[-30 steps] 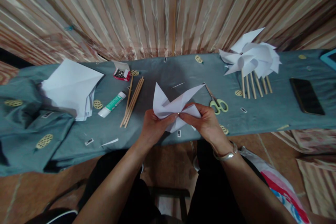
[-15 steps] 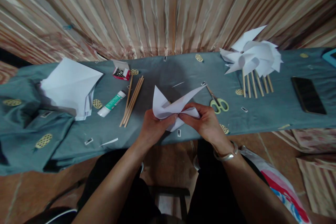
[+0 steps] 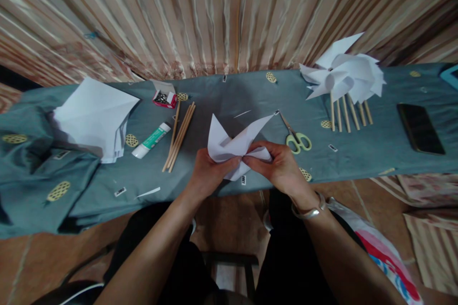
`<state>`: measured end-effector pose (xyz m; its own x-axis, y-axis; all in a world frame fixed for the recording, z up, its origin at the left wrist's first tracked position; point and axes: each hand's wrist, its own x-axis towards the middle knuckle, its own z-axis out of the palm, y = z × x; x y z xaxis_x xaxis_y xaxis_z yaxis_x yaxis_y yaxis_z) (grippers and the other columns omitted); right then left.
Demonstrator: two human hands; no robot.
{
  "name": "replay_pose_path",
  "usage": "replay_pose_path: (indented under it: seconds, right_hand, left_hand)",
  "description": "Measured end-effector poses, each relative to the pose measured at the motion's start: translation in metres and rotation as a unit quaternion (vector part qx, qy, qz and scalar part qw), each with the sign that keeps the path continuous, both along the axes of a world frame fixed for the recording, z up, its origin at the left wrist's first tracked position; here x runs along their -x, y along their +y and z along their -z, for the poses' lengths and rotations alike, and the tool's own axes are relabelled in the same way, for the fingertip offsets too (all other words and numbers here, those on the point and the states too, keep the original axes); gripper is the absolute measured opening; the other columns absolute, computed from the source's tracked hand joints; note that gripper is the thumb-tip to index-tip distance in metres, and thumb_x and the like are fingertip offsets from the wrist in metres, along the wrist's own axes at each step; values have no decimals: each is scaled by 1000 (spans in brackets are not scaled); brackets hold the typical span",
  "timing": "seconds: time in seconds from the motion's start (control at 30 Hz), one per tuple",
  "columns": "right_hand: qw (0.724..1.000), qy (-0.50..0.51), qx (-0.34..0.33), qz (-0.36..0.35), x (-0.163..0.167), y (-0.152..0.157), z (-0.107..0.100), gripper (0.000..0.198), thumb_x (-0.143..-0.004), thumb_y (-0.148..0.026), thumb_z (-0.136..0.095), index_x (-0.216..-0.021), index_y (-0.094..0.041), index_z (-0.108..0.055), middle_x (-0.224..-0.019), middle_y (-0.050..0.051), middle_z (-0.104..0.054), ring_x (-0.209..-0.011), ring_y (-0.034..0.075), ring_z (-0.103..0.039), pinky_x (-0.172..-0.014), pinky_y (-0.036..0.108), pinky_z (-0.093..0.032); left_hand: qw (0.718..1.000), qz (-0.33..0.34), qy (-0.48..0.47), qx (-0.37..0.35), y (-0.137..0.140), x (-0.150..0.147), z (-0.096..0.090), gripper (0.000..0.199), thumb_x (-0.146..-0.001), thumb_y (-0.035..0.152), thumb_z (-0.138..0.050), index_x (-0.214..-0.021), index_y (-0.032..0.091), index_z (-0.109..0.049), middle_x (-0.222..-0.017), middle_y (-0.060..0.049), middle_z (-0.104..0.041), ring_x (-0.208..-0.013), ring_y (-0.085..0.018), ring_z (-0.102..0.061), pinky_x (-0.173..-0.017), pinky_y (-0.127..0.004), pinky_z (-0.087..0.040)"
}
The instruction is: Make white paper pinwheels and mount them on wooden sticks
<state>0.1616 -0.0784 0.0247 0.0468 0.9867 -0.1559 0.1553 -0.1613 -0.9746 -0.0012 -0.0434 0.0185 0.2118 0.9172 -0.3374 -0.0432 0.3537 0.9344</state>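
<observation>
A white paper pinwheel [image 3: 234, 145], with some corners bent to its middle and others standing up, is held above the front of the table. My left hand [image 3: 211, 171] is closed on its left side, the thumb pressing near the centre. From the right, my right hand [image 3: 277, 164] pinches a curled flap against the centre; its fingertips are partly hidden by the paper. Green-handled scissors [image 3: 298, 142] lie just right of my right hand. Left of my left hand lie several wooden sticks [image 3: 182, 138] and a glue stick [image 3: 151, 140].
Finished pinwheels [image 3: 352, 76] on sticks are piled at the back right, near a dark phone [image 3: 421, 128]. A stack of white paper sheets [image 3: 96, 114] lies left. A small red box of metal pins [image 3: 165, 97] stands open. Paper scraps [image 3: 148, 192] dot the cloth-covered table [image 3: 243, 97].
The paper's upper right point has bent inward and now reaches less far to the right. Both hands keep nearly the same place and grip.
</observation>
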Motion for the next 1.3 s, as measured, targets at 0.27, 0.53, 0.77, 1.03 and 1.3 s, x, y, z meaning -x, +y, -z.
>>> replay_pose_path:
  seconds: [0.27,0.53,0.77,1.03,1.3]
  right_hand:
    - [1000,21,19,2,2,-1,6,18,-70,-34,-73,-78,-18,-70,-65,-1,-63,-56,11,-50,-51,23,-40]
    - [998,57,31,-8,2,-2,10,28,-67,-43,-78,-76,-18,-71,-66,0,-67,-57,13,-55,-54,25,-44]
    - [998,52,29,-15,2,-4,10,28,-69,-45,-78,-77,-19,-72,-66,0,-67,-56,13,-55,-53,25,-45]
    - [999,17,20,-34,1,-5,12,24,-73,-42,-75,-81,-19,-74,-70,0,-69,-61,14,-58,-56,25,-46]
    - [999,31,23,-9,1,-1,9,28,-68,-44,-78,-77,-19,-72,-67,0,-68,-58,13,-57,-54,25,-45]
  left_hand:
    - [1000,5,-9,3,0,2,2,27,-52,28,-82,-73,12,-76,-69,-4,-73,-61,-17,-64,-59,-27,-53]
    - [999,27,-32,9,-3,6,5,33,-53,34,-83,-77,11,-77,-72,-6,-75,-63,-18,-65,-61,-28,-53]
    - [998,48,-30,-8,-5,12,7,33,-57,38,-83,-73,10,-74,-66,-4,-70,-59,-15,-60,-56,-25,-46]
    - [998,45,-38,-17,-6,13,8,29,-59,37,-82,-71,12,-73,-69,-5,-71,-63,-17,-62,-59,-26,-48]
    - [997,55,-51,-2,-3,14,12,32,-57,35,-83,-77,11,-76,-71,-4,-72,-64,-16,-62,-62,-26,-48]
